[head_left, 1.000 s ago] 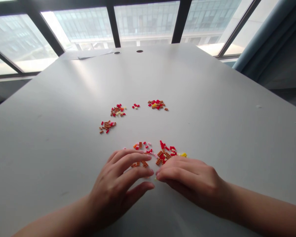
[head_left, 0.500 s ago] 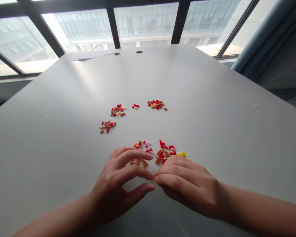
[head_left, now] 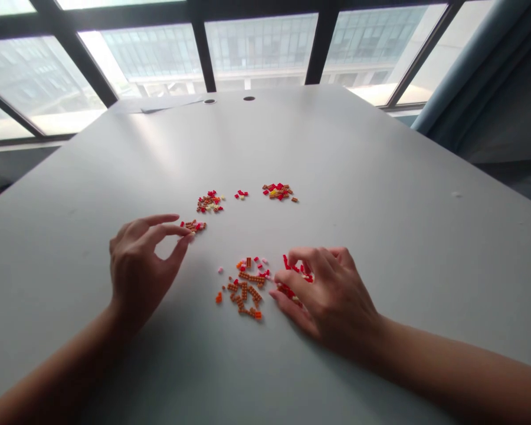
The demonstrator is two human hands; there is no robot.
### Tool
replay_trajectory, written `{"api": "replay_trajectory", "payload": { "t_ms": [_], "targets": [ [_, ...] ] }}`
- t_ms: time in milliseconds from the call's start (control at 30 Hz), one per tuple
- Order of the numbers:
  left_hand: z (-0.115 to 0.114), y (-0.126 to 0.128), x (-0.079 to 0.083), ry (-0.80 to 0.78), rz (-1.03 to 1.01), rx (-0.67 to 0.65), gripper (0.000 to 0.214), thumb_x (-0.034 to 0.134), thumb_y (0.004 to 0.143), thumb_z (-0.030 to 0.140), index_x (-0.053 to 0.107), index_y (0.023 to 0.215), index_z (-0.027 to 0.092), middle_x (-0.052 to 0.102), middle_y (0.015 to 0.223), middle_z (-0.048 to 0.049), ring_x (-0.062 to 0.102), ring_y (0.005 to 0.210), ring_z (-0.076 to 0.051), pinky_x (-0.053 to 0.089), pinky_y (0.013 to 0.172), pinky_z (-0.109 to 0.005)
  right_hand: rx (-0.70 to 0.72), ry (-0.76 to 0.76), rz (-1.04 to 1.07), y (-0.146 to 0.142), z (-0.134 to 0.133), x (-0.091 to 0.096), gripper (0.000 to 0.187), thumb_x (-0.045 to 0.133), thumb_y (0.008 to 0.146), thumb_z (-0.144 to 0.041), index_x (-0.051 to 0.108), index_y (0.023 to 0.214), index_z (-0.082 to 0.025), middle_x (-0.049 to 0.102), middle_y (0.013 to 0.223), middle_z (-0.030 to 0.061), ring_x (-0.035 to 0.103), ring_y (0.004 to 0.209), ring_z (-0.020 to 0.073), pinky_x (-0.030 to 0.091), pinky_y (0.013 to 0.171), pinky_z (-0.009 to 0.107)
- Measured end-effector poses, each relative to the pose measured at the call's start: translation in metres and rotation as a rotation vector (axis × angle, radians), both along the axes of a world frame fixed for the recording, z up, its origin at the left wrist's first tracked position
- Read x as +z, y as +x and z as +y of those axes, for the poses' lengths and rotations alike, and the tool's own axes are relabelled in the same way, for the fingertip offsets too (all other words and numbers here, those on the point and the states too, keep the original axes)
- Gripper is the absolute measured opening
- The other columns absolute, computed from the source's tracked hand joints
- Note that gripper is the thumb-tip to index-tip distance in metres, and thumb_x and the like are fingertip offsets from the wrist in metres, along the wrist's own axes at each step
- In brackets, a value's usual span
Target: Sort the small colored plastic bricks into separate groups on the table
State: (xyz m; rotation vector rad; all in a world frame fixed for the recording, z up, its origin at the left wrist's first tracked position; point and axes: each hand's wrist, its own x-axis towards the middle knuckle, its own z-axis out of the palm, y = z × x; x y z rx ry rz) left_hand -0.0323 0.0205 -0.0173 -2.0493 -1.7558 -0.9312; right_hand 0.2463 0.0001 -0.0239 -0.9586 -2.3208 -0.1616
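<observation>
Tiny toy bricks lie in small heaps on a grey table (head_left: 380, 177). My left hand (head_left: 144, 265) is out to the left, thumb and forefinger pinched together beside a small brown and red heap (head_left: 194, 225); what sits in the pinch is too small to name. My right hand (head_left: 330, 292) rests with loosely bent, parted fingers over a red heap (head_left: 294, 270), its fingertips touching the bricks. Between the hands lies a spread of orange-brown bricks (head_left: 245, 289).
Farther back are a mixed heap (head_left: 210, 201), a few red bricks (head_left: 241, 193) and a red and orange heap (head_left: 278, 190). A paper sheet (head_left: 159, 104) and two cable holes (head_left: 249, 98) sit at the far edge, below the windows.
Both hands were together at the near heap, fingertips touching. My left hand has swung out left and forward to the small heap. My right hand has moved onto the red bricks, uncovering the orange-brown ones.
</observation>
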Motion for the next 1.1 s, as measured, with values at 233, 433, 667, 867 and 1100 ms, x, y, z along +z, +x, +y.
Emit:
{"api": "replay_trajectory", "payload": {
  "t_ms": [233,433,667,867,1100],
  "targets": [
    [0.006,-0.005,-0.008,-0.058,0.037,0.103,0.012,0.061,0.088,0.033,0.070,0.085,0.026,0.071,0.108,-0.0068,0.064,0.101,-0.031,0.044,0.091,-0.051,-0.070,-0.116,-0.009,-0.002,-0.001,0.003,0.013,0.057,0.087,-0.025,0.068,0.085,-0.017,0.061,0.100,0.0113,0.052,0.078,0.0196,0.030,0.076,0.038],
    [0.004,0.001,-0.004,-0.007,0.022,0.087,0.010,0.060,0.088,0.030,0.070,0.087,0.026,0.070,0.110,-0.0079,0.061,0.103,-0.032,0.043,0.091,-0.051,-0.069,-0.153,0.010,-0.003,0.002,0.002,0.013,0.059,0.087,-0.026,0.068,0.084,-0.017,0.062,0.101,0.0115,0.054,0.080,0.0202,0.029,0.076,0.037],
    [-0.012,0.022,0.002,-0.071,-0.107,-0.133,0.008,0.061,0.088,0.026,0.069,0.087,0.024,0.069,0.110,-0.0070,0.062,0.104,-0.026,0.046,0.095,-0.047,-0.027,-0.124,0.071,-0.001,0.005,-0.003,0.016,0.056,0.093,-0.023,0.069,0.087,-0.016,0.062,0.099,0.0095,0.050,0.068,0.0144,0.030,0.075,0.035],
    [-0.046,0.066,0.008,-0.241,-0.206,-0.485,0.007,0.064,0.088,0.021,0.067,0.093,0.025,0.066,0.111,-0.0062,0.060,0.109,-0.022,0.050,0.093,-0.041,0.108,-0.065,0.160,-0.002,0.000,0.003,0.016,0.054,0.097,-0.022,0.068,0.091,-0.016,0.062,0.097,0.0078,0.056,0.072,0.0133,0.034,0.075,0.033],
    [-0.047,0.072,0.007,-0.186,-0.199,-0.505,0.007,0.063,0.088,0.018,0.065,0.085,0.023,0.069,0.106,-0.0061,0.061,0.108,-0.023,0.051,0.092,-0.042,0.181,-0.049,0.228,-0.003,-0.004,0.005,0.013,0.057,0.095,-0.020,0.069,0.090,-0.016,0.063,0.090,0.0047,0.061,0.076,0.0129,0.036,0.073,0.032]
  ]
}}
